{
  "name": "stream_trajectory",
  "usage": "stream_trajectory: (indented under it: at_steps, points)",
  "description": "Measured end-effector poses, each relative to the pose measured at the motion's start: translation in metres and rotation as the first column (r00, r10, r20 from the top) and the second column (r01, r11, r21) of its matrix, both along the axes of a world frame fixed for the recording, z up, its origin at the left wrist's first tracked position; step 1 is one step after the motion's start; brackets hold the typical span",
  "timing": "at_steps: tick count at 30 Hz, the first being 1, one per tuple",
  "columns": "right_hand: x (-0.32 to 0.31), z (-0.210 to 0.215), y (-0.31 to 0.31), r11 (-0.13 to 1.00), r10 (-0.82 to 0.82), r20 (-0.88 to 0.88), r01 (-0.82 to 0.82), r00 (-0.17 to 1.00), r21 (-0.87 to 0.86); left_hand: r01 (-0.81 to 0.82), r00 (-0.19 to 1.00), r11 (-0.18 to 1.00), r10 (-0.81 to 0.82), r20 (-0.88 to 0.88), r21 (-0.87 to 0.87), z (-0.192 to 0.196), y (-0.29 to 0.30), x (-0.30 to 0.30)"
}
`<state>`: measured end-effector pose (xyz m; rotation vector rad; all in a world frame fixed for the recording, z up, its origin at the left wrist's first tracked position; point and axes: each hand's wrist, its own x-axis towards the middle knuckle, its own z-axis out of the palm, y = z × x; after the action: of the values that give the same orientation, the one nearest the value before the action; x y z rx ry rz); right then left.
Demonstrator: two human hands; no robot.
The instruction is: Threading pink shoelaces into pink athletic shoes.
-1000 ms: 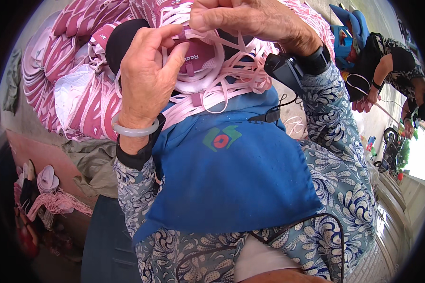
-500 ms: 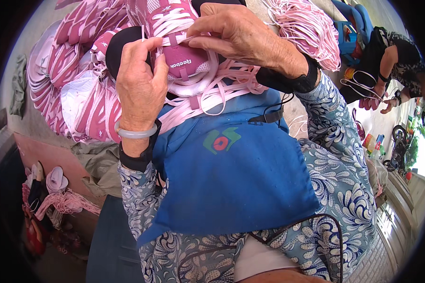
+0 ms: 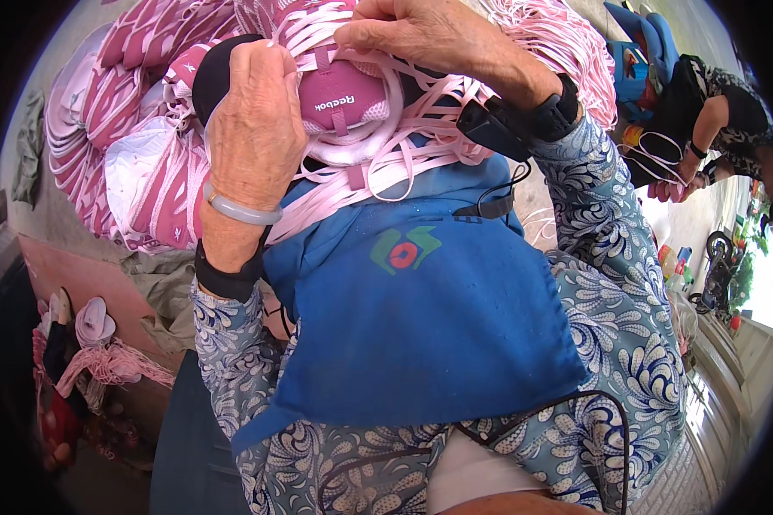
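A pink shoe upper (image 3: 318, 15) lies at the top, with white-pink lacing across it and its darker pink tongue (image 3: 345, 93) toward me. At the left edge of the lacing, my left hand (image 3: 256, 129) is closed, its fingertips pinching a thin pale shoelace that mostly hides behind them. My right hand (image 3: 425, 34) bends over the lacing from the right, thumb and fingers pressed together on a lace; part of it lies beyond the top edge. Loose pale pink laces (image 3: 382, 176) trail below the tongue, over the blue apron (image 3: 429, 326) on my lap.
Stacked pink shoe uppers (image 3: 150, 184) fill the left. A big bundle of pale pink laces (image 3: 567, 51) lies at upper right. Another person's arm (image 3: 709, 124) works with laces at far right. More uppers and laces (image 3: 116, 365) sit low on the left.
My left hand has turned into a tighter fist and shifted slightly left. My right hand has moved up a little from the tongue, toward the lacing.
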<state>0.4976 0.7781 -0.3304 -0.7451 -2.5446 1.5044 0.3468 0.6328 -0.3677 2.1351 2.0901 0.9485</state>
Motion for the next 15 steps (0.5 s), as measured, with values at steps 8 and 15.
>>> stream_trajectory:
  at_steps: [8, 15]
  points:
    - [-0.018, -0.030, -0.015, 0.870, -0.054, -0.081, 0.087, 0.995, 0.485, 0.125, 0.417, 0.888, 0.358, 0.836, -0.442, 0.024, -0.022, -0.043]
    - [0.000, -0.023, -0.011, 0.875, -0.215, -0.192, 0.276, 0.958, 0.397, -0.025, 0.555, 0.916, 0.346, 0.756, -0.400, 0.011, -0.025, -0.030]
